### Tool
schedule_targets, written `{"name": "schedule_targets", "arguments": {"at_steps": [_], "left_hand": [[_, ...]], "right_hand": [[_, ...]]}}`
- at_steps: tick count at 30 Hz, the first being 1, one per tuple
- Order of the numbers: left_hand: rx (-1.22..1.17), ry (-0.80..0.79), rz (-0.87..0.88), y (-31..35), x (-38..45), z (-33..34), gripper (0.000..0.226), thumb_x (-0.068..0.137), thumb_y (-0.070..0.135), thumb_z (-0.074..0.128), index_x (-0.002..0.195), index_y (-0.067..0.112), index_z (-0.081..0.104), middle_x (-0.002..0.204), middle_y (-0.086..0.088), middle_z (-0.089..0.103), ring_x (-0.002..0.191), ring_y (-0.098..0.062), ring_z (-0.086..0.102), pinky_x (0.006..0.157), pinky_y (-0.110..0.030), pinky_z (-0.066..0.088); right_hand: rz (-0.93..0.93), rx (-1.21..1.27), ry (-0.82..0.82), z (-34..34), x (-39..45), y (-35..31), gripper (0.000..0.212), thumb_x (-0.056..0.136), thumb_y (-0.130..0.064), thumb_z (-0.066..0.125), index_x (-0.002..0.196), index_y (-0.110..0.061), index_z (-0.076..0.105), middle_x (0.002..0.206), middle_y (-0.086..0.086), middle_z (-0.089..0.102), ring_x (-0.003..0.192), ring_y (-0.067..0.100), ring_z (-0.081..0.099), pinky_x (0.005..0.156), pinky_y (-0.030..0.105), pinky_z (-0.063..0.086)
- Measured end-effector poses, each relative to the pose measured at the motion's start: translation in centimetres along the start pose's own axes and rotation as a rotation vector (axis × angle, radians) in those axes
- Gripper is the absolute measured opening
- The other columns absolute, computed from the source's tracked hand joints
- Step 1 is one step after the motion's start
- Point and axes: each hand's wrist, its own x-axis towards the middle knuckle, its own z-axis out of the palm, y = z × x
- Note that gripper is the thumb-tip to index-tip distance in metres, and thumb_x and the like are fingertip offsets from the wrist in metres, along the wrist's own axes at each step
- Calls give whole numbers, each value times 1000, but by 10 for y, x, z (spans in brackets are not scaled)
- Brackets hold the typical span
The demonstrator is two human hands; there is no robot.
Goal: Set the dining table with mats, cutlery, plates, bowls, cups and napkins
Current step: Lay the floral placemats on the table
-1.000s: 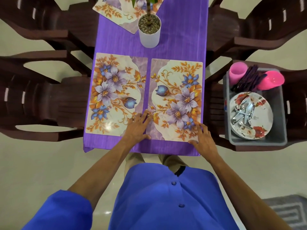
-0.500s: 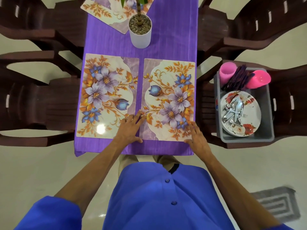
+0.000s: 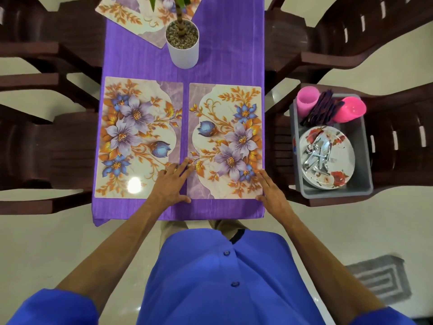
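1. Two floral mats lie side by side on the purple cloth of the surface [image 3: 225, 55]: the left mat [image 3: 138, 137] and the right mat [image 3: 226, 140], with a narrow strip of cloth showing between them.
2. I see my left hand [image 3: 171, 186] lying flat with its fingers [image 3: 185, 164] spread; the fingertips reach across the gap and touch the inner near edge of the right mat, and the thumb rests at that mat's near left corner.
3. My right hand [image 3: 271, 193] lies flat at the near right corner of the right mat, fingers straight and close together along its right edge.
4. Compared with a second ago, both hands keep the same flat hold on the same corners. I cannot tell whether the right mat itself has shifted; the gap between the mats looks much the same.
5. A third mat [image 3: 131, 15] lies askew at the far end, its corner tucked behind the white plant pot [image 3: 182, 43].
6. On the chair to my right sits a grey tub [image 3: 360, 184] holding flowered plates [image 3: 328, 158] with cutlery [image 3: 317, 156] piled on top, two pink cups [image 3: 307, 100] and dark purple napkins [image 3: 321, 109] between them, untouched as before.
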Motion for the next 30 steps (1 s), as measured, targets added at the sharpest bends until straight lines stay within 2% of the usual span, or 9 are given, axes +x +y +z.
{"name": "schedule_targets", "arguments": {"at_steps": [3,11,16,19,21,25,30], "left_hand": [[-7,6,1,0,0,0,125,75,77,73,167,30,3,175,2,-9,158,-35,14,122,-57,31],[-26,12,7,-2,-2,-2,121,77,73,75,167,29,6,176,3,-5,157,-34,17,121,-55,32],[-66,28,-1,-3,0,1,126,74,70,79,167,28,5,176,5,0,156,-31,20,120,-53,34],[-166,54,-48,-9,2,5,135,68,67,86,167,26,3,176,4,-2,157,-31,18,119,-51,36],[-250,102,-95,-18,0,8,141,64,67,88,167,24,1,175,2,-4,160,-33,11,122,-52,31],[-238,137,-93,-34,-10,19,131,72,83,69,167,23,2,176,1,-6,162,-31,1,126,-52,18],[-159,99,-75,-20,-11,27,110,81,86,56,166,34,9,176,-1,2,161,-33,3,127,-59,21]], "right_hand": [[-2,2,1,0,0,0,91,93,-8,72,164,-21,17,171,2,16,131,31,53,83,40,57],[9,-46,-27,-2,1,8,104,88,-16,79,165,-31,9,171,-6,15,125,28,53,81,40,56],[30,-72,-31,-4,2,9,104,87,-23,80,164,-35,11,171,-8,16,128,30,50,85,48,59],[36,-91,-36,-6,2,8,102,88,-27,80,164,-34,13,170,-9,19,121,27,52,81,43,59],[32,-104,-33,-6,3,8,102,87,-28,81,164,-33,14,170,-8,21,118,25,52,78,40,58],[32,-117,-15,-6,3,7,103,85,-29,83,163,-35,16,168,-8,26,112,24,54,75,39,57],[49,-101,3,-5,4,4,100,86,-30,82,162,-39,17,165,-9,31,110,23,53,75,38,56]]}}
